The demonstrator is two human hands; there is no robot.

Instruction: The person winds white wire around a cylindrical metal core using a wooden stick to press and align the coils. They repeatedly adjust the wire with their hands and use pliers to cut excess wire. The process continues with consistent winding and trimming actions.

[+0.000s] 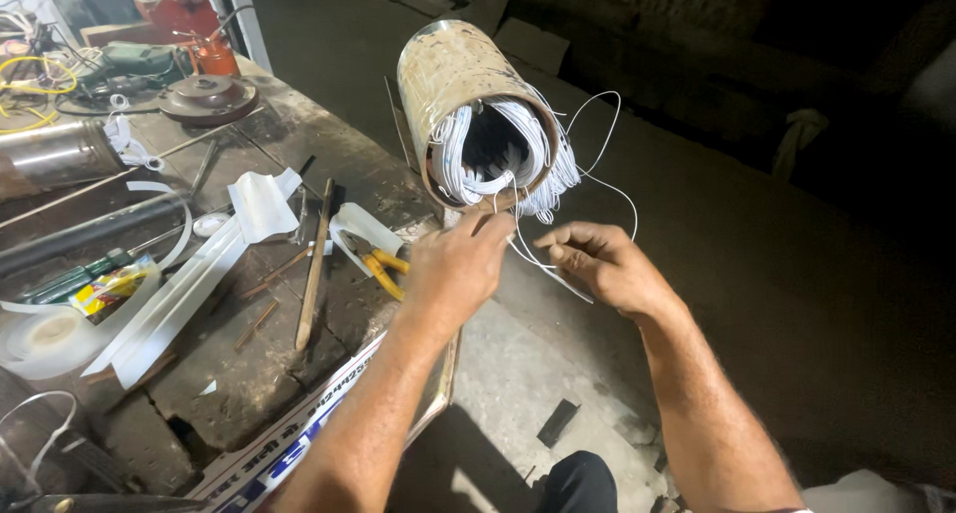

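Workbench, left to right: a roll of white plastic tape and white insulating strips; yellow-handled pliers, lying unused. Left hand, fingers closed, pinches white winding wires at the lower mouth of the worn metal cylindrical stator casing on the bench edge. Right hand, fingers curled, pinches a loose wire loop. Best handled taut, without kinking.

Yellow-handled pliers are laid on the surface beside a long wooden stick. White plastic strips and a tape roll are placed further left.
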